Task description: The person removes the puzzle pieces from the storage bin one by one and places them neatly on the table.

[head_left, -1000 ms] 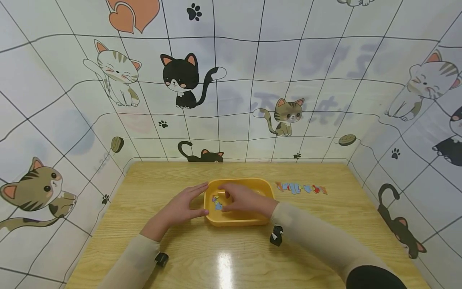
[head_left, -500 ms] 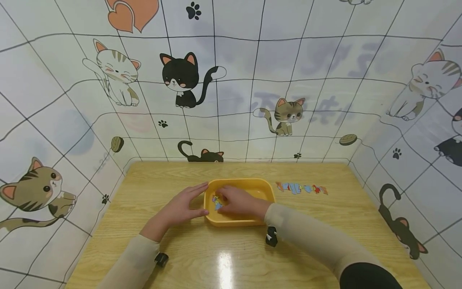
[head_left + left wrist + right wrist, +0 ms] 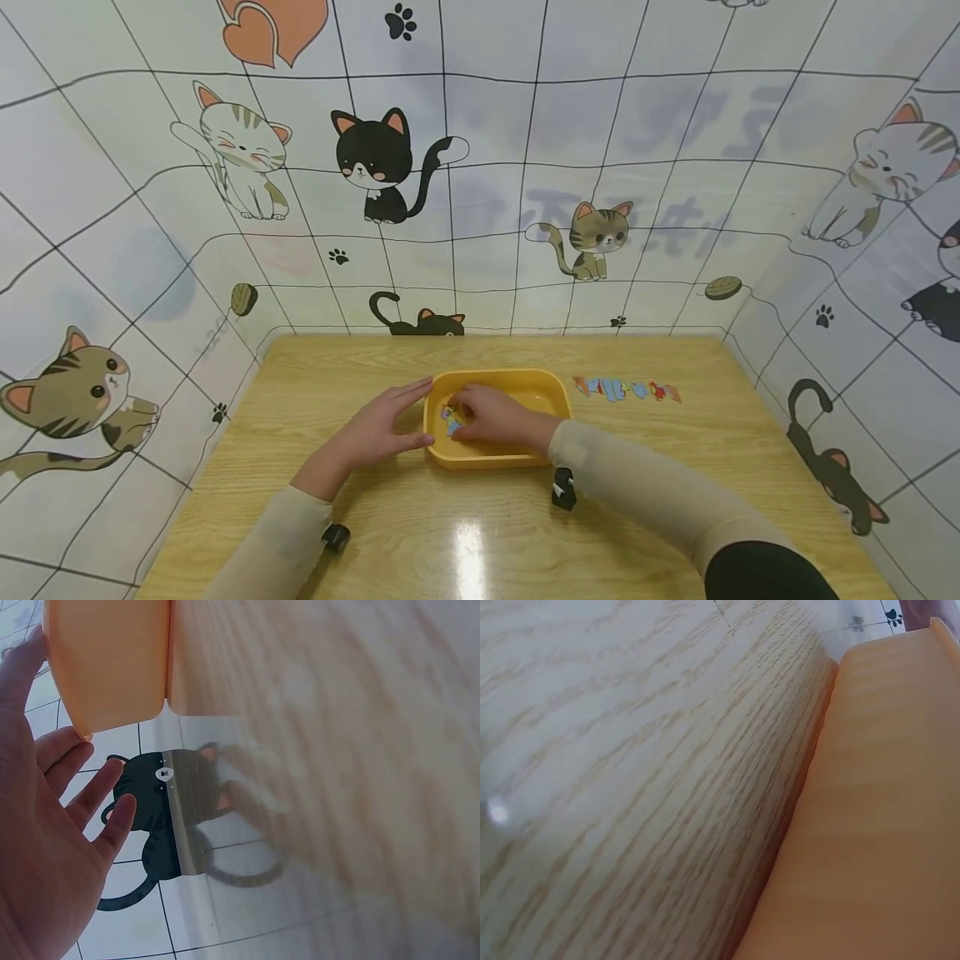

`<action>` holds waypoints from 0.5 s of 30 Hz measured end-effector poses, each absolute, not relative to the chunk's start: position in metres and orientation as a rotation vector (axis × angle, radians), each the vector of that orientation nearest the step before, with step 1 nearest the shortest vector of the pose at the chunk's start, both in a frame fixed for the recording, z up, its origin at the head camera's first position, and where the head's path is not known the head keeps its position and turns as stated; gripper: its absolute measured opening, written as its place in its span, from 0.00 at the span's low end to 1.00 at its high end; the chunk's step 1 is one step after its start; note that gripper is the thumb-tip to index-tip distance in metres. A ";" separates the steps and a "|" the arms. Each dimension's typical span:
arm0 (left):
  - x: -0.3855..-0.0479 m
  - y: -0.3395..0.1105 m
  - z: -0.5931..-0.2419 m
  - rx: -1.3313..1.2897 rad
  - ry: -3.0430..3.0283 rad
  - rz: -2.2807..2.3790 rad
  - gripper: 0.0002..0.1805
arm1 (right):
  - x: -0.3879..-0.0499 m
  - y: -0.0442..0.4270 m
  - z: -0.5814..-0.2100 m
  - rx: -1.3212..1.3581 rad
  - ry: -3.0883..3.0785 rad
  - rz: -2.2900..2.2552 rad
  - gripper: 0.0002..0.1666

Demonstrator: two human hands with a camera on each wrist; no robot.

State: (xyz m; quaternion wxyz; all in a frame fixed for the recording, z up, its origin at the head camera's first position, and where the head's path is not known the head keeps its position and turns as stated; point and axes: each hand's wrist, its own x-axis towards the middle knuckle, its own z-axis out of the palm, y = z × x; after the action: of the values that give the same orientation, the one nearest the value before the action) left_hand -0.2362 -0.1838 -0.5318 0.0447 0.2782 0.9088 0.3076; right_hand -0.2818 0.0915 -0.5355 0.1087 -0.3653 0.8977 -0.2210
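Note:
A yellow plastic tray (image 3: 498, 462) stands on the wooden table. In its left end lie small, flat, colourful pieces (image 3: 452, 423), partly covered by my right hand. My left hand (image 3: 378, 427) touches the tray's left end with thumb and forefinger spread; in the left wrist view, its other fingers (image 3: 97, 784) are loosely bent beside the tray wall (image 3: 112, 667). My right hand (image 3: 495, 418) reaches down into the tray, fingers bent and thumb low beside the pieces. Whether it pinches one is hidden. The right wrist view has only the tray's side (image 3: 877, 802) and the tabletop near it.
A row of similar colourful flat pieces (image 3: 617, 390) lies on the table (image 3: 337, 358) to the right of the tray. A white wall (image 3: 487, 250) with cat drawings encloses the table's back and sides.
My right hand has moved slightly left and lower in the tray, onto the pieces, mostly in the first half second. The left hand and tray have stayed put.

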 end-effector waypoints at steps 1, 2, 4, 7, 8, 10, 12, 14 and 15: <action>-0.236 -0.184 -0.532 0.852 2.776 0.944 0.51 | -0.282 0.091 -0.536 -1.079 2.642 -0.653 0.30; -0.236 -0.184 -0.531 0.852 2.775 0.946 0.50 | -0.282 0.091 -0.536 -1.079 2.646 -0.648 0.30; -0.236 -0.184 -0.531 0.853 2.771 0.955 0.50 | -0.281 0.091 -0.535 -1.079 2.653 -0.637 0.30; -0.236 -0.184 -0.530 0.850 2.775 0.954 0.50 | -0.280 0.091 -0.531 -1.078 2.656 -0.616 0.30; -0.236 -0.184 -0.530 0.850 2.775 0.955 0.50 | -0.279 0.091 -0.530 -1.077 2.656 -0.609 0.30; -0.236 -0.184 -0.530 0.854 2.774 0.955 0.50 | -0.278 0.091 -0.527 -1.080 2.659 -0.587 0.30; -0.236 -0.184 -0.530 0.856 2.773 0.954 0.50 | -0.277 0.093 -0.526 -1.074 2.662 -0.574 0.30; -0.236 -0.184 -0.531 0.857 2.771 0.955 0.50 | -0.277 0.094 -0.524 -1.063 2.660 -0.583 0.30; -0.236 -0.184 -0.531 0.858 2.770 0.956 0.50 | -0.276 0.095 -0.523 -1.055 2.657 -0.594 0.31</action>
State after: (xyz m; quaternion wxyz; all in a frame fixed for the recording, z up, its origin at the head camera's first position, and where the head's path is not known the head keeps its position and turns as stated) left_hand -0.2363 -0.1840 -0.5308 0.0442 0.2807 0.9063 0.3127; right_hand -0.2763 0.0955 -0.5233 0.1104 -0.3590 0.9044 -0.2023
